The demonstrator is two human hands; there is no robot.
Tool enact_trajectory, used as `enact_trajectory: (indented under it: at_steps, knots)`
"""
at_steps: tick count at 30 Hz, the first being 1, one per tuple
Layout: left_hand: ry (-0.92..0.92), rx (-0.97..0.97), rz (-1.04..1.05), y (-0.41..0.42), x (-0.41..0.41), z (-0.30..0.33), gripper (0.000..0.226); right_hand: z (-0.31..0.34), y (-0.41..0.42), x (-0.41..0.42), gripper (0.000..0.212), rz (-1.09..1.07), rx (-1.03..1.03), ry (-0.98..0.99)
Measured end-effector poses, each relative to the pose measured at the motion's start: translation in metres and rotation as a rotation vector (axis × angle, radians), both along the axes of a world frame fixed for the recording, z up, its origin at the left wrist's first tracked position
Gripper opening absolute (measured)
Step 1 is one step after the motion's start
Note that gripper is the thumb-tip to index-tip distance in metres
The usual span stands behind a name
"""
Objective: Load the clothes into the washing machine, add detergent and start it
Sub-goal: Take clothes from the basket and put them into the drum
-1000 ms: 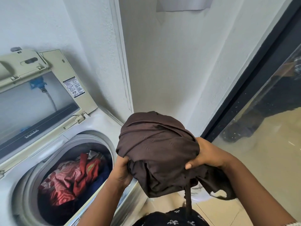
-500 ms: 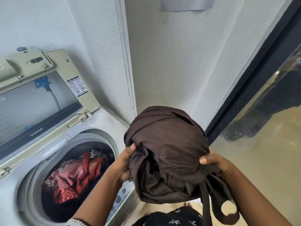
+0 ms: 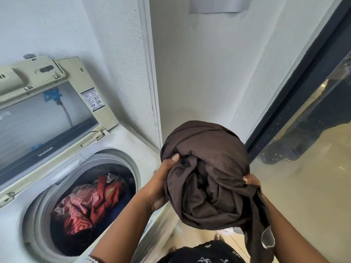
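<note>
Brown bundle (image 3: 205, 175) aloft (washer (image 3: 121, 149) open).

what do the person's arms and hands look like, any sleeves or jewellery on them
Both forearms are bare up to the frame's lower edge. At the left arm's lower end a narrow white patterned edge shows, maybe a cuff or bracelet; too little is in view to tell. The left hand shows short, plain fingernails. The right hand is mostly hidden by cloth. No rings, watch or gloves are visible.

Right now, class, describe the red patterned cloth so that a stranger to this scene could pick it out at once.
Find the top-loading washing machine at lower left, its lid raised against the wall. Look down into its round drum opening. The red patterned cloth lies on top of the load, the only bright piece among dark clothes.
</note>
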State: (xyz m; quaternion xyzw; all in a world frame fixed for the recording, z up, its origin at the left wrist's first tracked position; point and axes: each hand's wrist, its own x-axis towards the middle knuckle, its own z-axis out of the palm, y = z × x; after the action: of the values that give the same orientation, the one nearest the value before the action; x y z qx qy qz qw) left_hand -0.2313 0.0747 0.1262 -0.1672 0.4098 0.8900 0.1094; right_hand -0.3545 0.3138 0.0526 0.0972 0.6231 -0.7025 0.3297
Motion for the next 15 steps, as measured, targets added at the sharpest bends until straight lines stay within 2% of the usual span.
enact_trajectory:
  at_steps: [1, 4, 8, 9, 11, 13, 15]
  knots:
    - [0.009, 0.009, 0.04, 0.002, -0.001, -0.001, 0.063, 0.008, -0.003, 0.003, 0.063, -0.025, 0.01, -0.028]
    - [-0.008, -0.051, 0.182, 0.003, -0.001, -0.006, 0.049, 0.01, -0.007, 0.006, 0.06, 0.048, 0.074, 0.009]
    - [0.119, -0.347, 0.441, 0.004, -0.001, -0.02, 0.063, 0.017, -0.02, 0.013, 0.017, 0.123, 0.085, 0.157]
    - [0.141, -0.446, 0.515, 0.005, -0.001, -0.023, 0.064, 0.019, -0.022, 0.017, 0.013, 0.16, 0.115, 0.18]
    - [0.162, -0.504, 0.609, 0.011, -0.002, -0.028, 0.065, 0.021, -0.027, 0.027, 0.027, 0.152, 0.13, 0.151]
    - [0.159, -0.419, 0.667, 0.018, -0.002, -0.031, 0.075, 0.029, -0.038, 0.037, 0.052, 0.103, -0.1, -0.037]
    - [0.128, -0.249, 0.713, 0.023, 0.001, -0.03, 0.086, 0.043, -0.051, 0.048, 0.058, 0.053, -0.327, -0.134]
